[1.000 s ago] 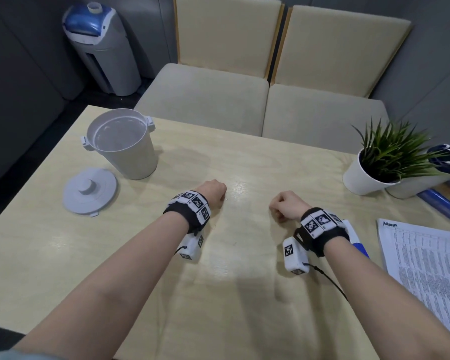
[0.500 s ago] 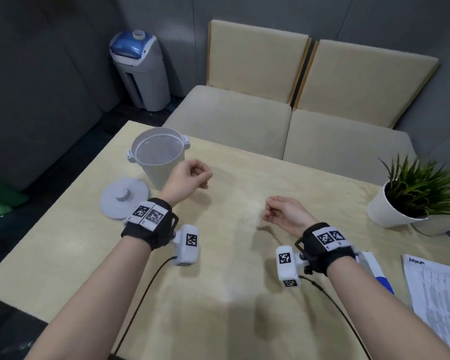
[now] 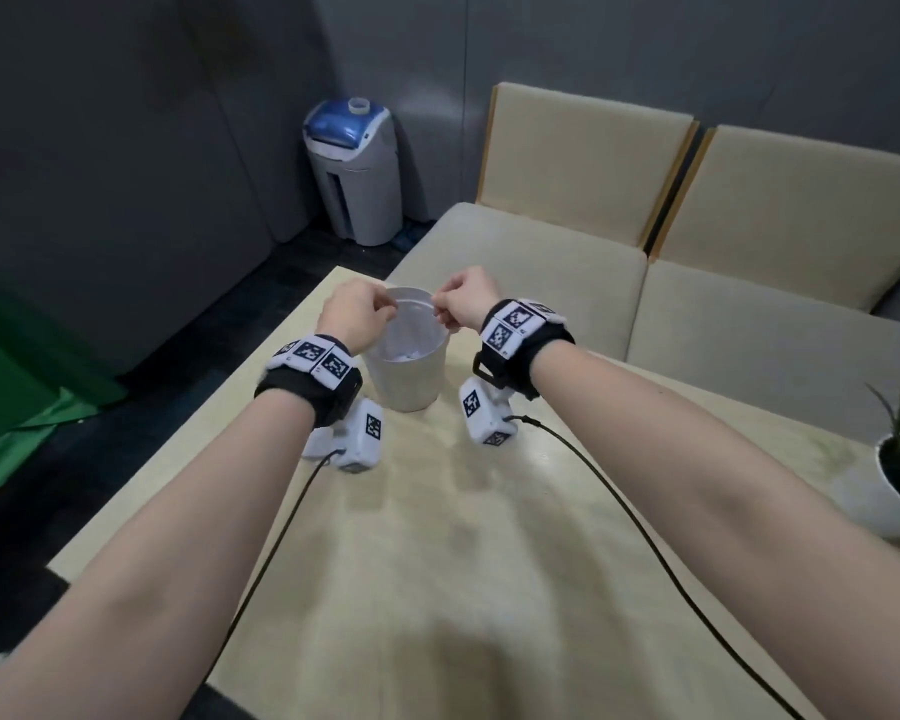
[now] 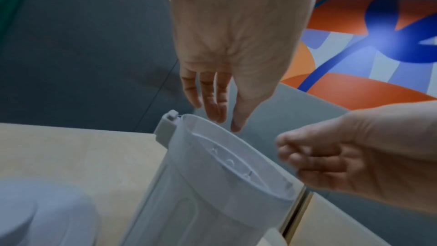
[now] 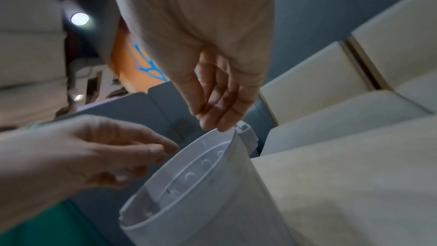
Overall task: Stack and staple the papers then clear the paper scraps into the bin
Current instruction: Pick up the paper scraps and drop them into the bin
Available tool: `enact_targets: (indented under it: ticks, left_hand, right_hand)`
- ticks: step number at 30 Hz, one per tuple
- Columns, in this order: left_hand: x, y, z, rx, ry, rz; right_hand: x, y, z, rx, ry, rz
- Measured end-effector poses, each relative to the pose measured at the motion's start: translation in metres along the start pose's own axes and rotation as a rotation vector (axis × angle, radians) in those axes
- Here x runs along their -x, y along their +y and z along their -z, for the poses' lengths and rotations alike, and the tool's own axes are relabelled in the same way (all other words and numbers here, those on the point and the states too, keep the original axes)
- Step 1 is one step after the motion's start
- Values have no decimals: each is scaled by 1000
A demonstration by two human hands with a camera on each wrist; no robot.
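Left hand (image 3: pixel 357 317) and right hand (image 3: pixel 461 302) hover over the bin (image 3: pixel 409 376) on the bench (image 3: pixel 489 563), fingers loosely curled, holding nothing visible. Scraps (image 3: pixel 405 354) inside look feather-light; pinch them gently.

Head view looks down from above; both close wrist views share the bin (image 4: pixel 227 180).

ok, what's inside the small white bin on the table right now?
In the head view, whitish crumpled bits lie at the bottom of the bin, likely paper scraps. Both hands, left and right, hover over the rim and cover part of the opening. The wrist views show only its inner wall.
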State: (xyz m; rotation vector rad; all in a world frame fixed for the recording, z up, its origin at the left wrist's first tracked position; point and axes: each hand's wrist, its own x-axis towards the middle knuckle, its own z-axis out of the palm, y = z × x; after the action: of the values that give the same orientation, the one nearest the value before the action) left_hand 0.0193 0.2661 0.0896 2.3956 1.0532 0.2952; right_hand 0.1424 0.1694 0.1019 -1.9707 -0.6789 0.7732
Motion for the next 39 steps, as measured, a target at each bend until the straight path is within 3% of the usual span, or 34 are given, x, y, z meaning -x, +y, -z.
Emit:
enact_targets:
  ticks: [5, 11, 14, 19, 21, 28, 39]
  left_hand:
    - [12, -4, 5, -42, 99, -23]
    - [59, 17, -15, 24, 193, -117]
    - [95, 37, -53, 65, 92, -219]
    - [144, 56, -146, 21, -315, -266]
    - [155, 62, -173, -17, -388, -264]
    - [164, 66, -213, -28, -368, -154]
    - [146, 76, -215, 13, -351, 60]
  right_hand:
    - [1, -5, 0, 245, 51, 61]
    - [41, 23, 33, 50, 71, 130]
    - [64, 68, 58, -14, 40, 38]
    - [106, 176, 97, 387, 35, -198]
    - [123, 207, 98, 465, 24, -247]
    - [137, 239, 70, 531, 47, -91]
    - [120, 229, 63, 675, 36, -117]
